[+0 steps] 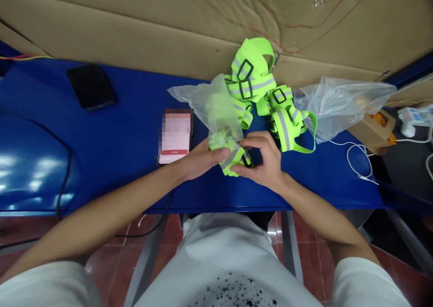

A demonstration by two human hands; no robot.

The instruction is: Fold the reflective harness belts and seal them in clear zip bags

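A folded neon-yellow reflective strap (231, 159) with a grey stripe and black buckle sits between my hands, partly inside a clear plastic bag (221, 111). My left hand (202, 160) grips bag and strap from the left, thumb on top. From the right, my right hand (267, 160) holds the strap's near end, with thumb and index finger on either side of it. The bag's far end stretches away from me, over part of the pile. Just beyond lies a pile of similar reflective straps (252, 88) with black buckles.
On the blue table (209, 196) lie a phone (175, 138) with a lit screen and a black flat object (90, 86). Clear plastic bags (338, 104), a cardboard box (372, 129) and a white cable (350, 156) are at the right. A brown-covered panel (135, 32) stands behind.
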